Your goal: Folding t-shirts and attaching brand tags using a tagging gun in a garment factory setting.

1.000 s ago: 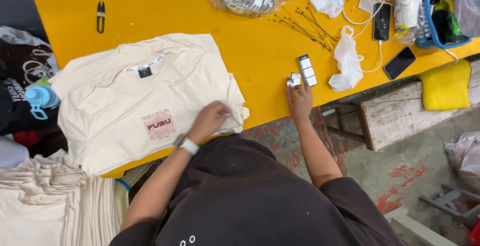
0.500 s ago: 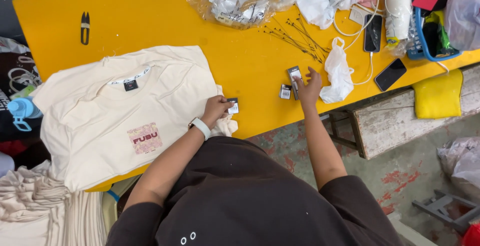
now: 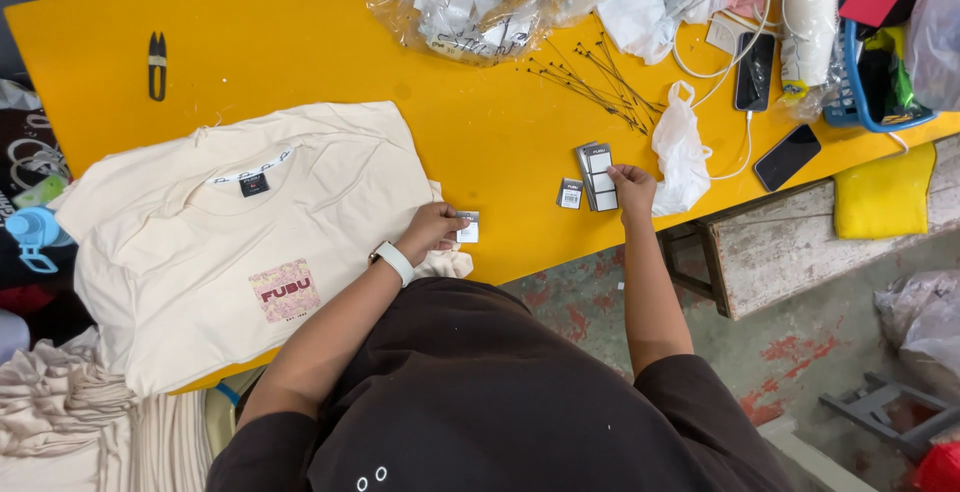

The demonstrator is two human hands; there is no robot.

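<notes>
Beside the cream shirt [image 3: 240,242], left hand [image 3: 432,230] apparently pinches a tag [image 3: 468,227].

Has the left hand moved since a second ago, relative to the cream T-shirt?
Yes. The left hand has shifted off the cream T-shirt toward its right edge, and now holds a small tag over the yellow table.

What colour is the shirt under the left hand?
Cream shirt, with a small pink chest patch, seen in the head view.
</notes>
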